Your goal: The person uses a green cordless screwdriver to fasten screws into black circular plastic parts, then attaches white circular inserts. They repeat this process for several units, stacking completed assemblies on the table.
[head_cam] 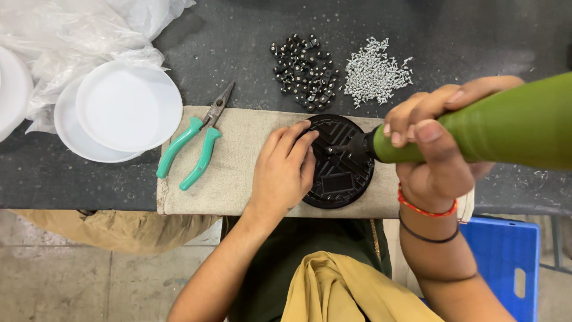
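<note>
Left hand [281,173] hides the black disc's [339,161] left edge.

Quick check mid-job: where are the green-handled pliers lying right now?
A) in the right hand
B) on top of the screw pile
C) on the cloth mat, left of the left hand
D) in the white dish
C: the green-handled pliers lie on the cloth mat, left of the left hand resting on the black round part; the right hand grips a green power screwdriver.
</note>
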